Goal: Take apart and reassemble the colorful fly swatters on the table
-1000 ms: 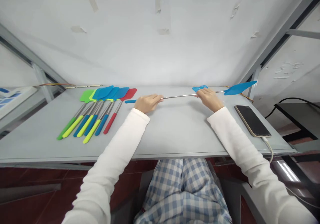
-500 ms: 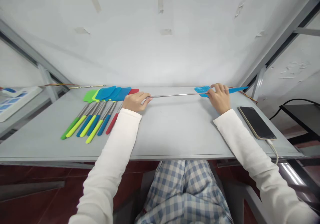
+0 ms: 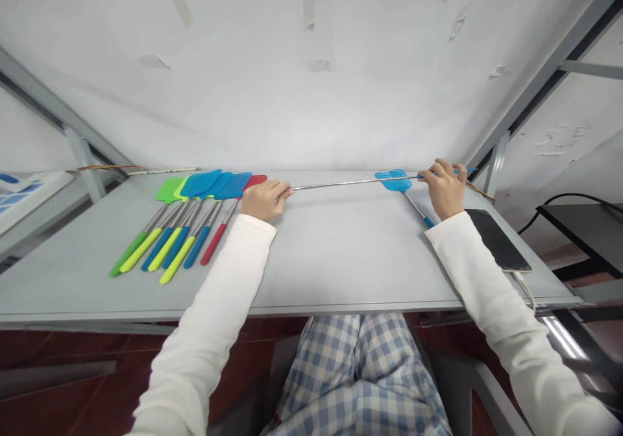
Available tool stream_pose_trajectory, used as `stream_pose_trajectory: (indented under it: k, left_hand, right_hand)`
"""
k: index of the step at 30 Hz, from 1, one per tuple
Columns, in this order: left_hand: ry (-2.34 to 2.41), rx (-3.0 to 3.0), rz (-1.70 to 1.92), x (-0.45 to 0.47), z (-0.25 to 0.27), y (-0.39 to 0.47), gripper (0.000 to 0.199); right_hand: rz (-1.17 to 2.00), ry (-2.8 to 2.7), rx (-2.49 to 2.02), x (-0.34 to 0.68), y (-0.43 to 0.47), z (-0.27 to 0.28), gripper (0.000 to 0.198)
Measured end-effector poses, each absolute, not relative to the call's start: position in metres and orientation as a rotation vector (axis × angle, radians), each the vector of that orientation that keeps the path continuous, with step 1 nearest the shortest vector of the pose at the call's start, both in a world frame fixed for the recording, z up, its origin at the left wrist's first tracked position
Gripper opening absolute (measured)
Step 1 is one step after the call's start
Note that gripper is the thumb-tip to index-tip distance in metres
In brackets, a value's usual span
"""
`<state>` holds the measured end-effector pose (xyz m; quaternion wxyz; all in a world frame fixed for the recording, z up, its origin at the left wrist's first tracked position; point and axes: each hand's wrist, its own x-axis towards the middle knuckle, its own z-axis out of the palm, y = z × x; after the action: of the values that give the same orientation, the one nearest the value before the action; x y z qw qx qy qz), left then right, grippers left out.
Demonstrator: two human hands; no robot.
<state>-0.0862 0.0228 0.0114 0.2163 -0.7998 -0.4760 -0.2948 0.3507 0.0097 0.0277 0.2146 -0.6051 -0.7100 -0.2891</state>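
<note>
A fly swatter's thin metal rod [image 3: 341, 183] stretches level between my two hands above the table. My left hand [image 3: 265, 200] pinches its left end between thumb and fingers. On its right end, my right hand [image 3: 445, 189] is closed at a blue part that shows on both sides of the fingers; whether that is head or handle I cannot tell. Behind the rod, a blue fly swatter [image 3: 399, 183] lies on the table, its handle partly under my right sleeve. Left of my left hand lie several fly swatters [image 3: 207, 185] with green, yellow, blue and red handles, heads overlapping.
The grey table [image 3: 341, 261] ends at a white wall. A phone [image 3: 501, 244] with a white cable lies by my right forearm. Metal frame bars rise at both sides. A white and blue object [image 3: 29, 193] is at far left, a black surface [image 3: 584, 225] at right.
My right hand has slid rightward along the fly swatter, so more of the metal rod shows between my hands. My left hand stays on its end. The lying blue swatter's rod and handle have come into view.
</note>
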Motion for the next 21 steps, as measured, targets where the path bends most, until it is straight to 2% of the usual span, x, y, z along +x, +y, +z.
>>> stream_pose_trajectory:
  k: [9, 15, 21]
  left_hand:
    - [-1.378, -2.41, -0.699, -0.031, 0.009, 0.001, 0.043]
    - [-1.442, -2.466, -0.676, -0.012, 0.006, -0.005, 0.04]
    - [-1.356, -2.609, -0.658, 0.029, 0.006, -0.019, 0.04]
  right_hand:
    - [-0.666, -2.377, -1.379, 0.273, -0.006, 0.022, 0.026]
    - [-0.726, -2.352, -1.402, 0.264, -0.015, 0.027, 0.029]
    - [-0.762, -2.527, -1.221, 0.225, -0.034, 0.022, 0.032]
